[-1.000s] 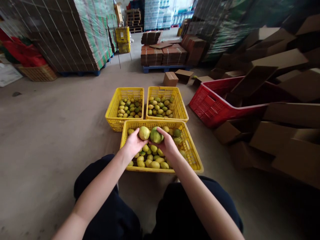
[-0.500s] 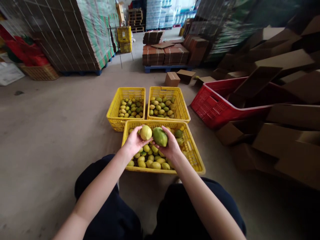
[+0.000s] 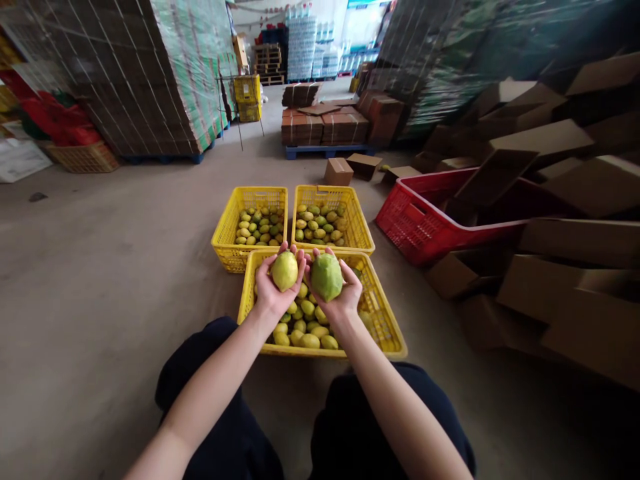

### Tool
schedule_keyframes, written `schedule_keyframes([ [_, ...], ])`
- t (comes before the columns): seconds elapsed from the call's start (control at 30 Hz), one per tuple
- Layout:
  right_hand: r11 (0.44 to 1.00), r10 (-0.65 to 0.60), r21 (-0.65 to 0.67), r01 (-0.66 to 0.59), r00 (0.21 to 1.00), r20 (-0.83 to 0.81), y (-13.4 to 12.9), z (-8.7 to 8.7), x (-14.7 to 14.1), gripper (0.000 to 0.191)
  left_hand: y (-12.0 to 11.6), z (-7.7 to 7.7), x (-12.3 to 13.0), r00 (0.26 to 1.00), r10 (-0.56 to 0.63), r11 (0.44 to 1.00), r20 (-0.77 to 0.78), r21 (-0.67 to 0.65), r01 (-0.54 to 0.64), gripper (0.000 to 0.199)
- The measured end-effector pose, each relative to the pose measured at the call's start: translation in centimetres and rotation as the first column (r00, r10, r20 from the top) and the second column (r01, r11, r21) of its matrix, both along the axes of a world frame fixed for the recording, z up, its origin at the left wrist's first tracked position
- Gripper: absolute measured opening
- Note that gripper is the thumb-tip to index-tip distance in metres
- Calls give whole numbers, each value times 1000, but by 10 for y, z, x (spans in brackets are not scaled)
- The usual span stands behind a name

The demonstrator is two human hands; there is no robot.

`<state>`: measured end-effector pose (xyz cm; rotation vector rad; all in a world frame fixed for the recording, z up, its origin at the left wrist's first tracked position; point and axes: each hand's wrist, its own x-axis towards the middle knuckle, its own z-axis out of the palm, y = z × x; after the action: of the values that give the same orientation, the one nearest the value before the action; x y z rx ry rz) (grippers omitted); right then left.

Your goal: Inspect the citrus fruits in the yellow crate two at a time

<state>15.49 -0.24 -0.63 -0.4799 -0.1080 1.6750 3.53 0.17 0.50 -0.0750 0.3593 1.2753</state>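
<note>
The left hand (image 3: 271, 297) and the right hand (image 3: 344, 303), cupped palms up, are close together above the front crate (image 3: 384, 323); the left holds a yellow fruit (image 3: 285, 271), the right a bigger green fruit (image 3: 327, 277), both long axes pointing roughly to this crate's far side.

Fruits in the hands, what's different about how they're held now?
The left hand and right hand have turned palms up. The yellow fruit and green fruit now lie cupped in them, a little farther apart. Nothing new was picked up or let go: each hand has the same fruit. The front crate stayed put below.
</note>
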Motion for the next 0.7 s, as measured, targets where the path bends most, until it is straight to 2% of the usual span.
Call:
schedule_keyframes([
  [0.3,998,-53,-36,50,994,-92,8,-10,-2,20,3,-3,13,998,4,998,66,-68,1,26],
  [0.53,996,-56,-73,49,994,-96,7,-9,1,19,10,-9,7,999,-28,999,22,-20,28,25],
  [0.6,994,-73,-86,64,992,-101,9,-7,8,22,8,-17,8,990,-101,994,-95,26,104,27],
  [0.63,992,-90,-100,80,990,-108,10,-6,14,25,4,-22,9,963,-170,982,-208,43,183,29],
  [0.67,988,-113,-117,99,987,-116,11,-4,21,28,-3,-29,12,896,-259,955,-360,40,292,31],
  [0.7,983,-140,-135,123,982,-127,13,-1,29,29,-12,-37,16,774,-337,916,-536,5,401,33],
])
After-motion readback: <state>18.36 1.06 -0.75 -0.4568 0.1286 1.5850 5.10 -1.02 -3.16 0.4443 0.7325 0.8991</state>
